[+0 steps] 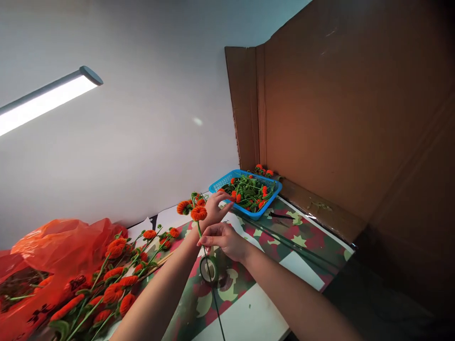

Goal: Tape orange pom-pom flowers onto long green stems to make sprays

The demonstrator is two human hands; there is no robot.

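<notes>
"Start at the left: what worries you?"

"The red plastic bag (67, 241) and the loose flowers (113, 292) beside it. The left forearm passes close by, so a sideways swing could snag a bloom and drag others along."

"And in the middle?"

"The flower stem (198, 213), upright before the left forearm. Its long tail runs to the near edge, so a slack pinch might let it twist. It crosses in front of the tape roll (215, 267) on the counter (298, 241); a bump could shift that, though I can't tell if they touch."

"The left hand (215, 208)?"

"Thumb and fingers parted, by the basket's left side. Whether its fingertips touch anything, I can't tell."

"The right hand (224, 240)?"

"Pinching the stem below its flower head. Squeezing too hard could bend it."

"Farther right?"

"The blue basket (256, 216). Its flowers look tangled; tugging one could pull out several."
</notes>
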